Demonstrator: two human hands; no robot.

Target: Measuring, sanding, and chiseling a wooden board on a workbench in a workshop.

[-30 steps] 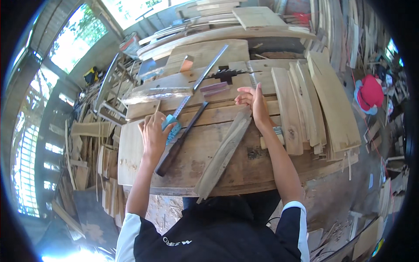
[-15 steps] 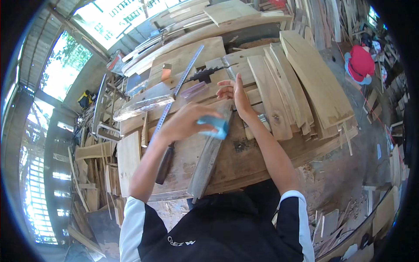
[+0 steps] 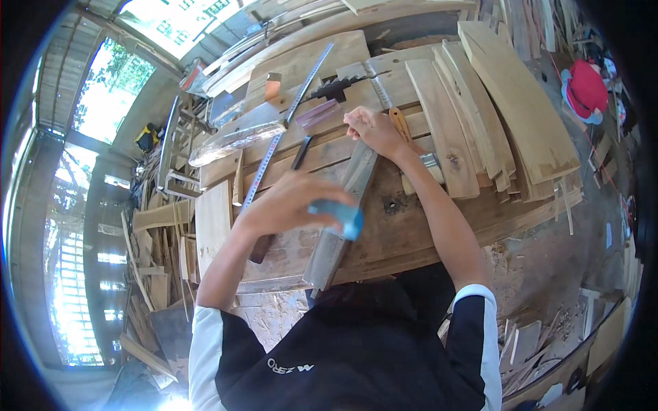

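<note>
My left hand (image 3: pixel 288 202) grips a small blue block (image 3: pixel 347 218), smeared by motion, over the near half of a grey, worn wooden strip (image 3: pixel 353 181). Curled inward, my right hand (image 3: pixel 373 130) is at the strip's far end; whether anything lies in its fingers is hidden. A dark tool handle (image 3: pixel 260 248) shows partly beneath my left wrist. Beyond that hand lies a short black bar (image 3: pixel 301 152). Close to my right hand are a tool with a yellowish wooden handle (image 3: pixel 399 125) and, beside the forearm, a paintbrush (image 3: pixel 433 166).
Across the wooden bench (image 3: pixel 397 240) lie a long blue-and-white ruler (image 3: pixel 291 109), a plastic-wrapped bundle (image 3: pixel 233 144), a clear purple case (image 3: pixel 319 115) and a black toothed piece (image 3: pixel 337 88). Boards (image 3: pixel 521 116) are stacked on the right. A person in red (image 3: pixel 586 89) is at the far right.
My right hand's outstretched fingers have curled shut at the strip's far end. My left hand still holds the blue block over the strip. The view has shifted, uncovering the black bar.
</note>
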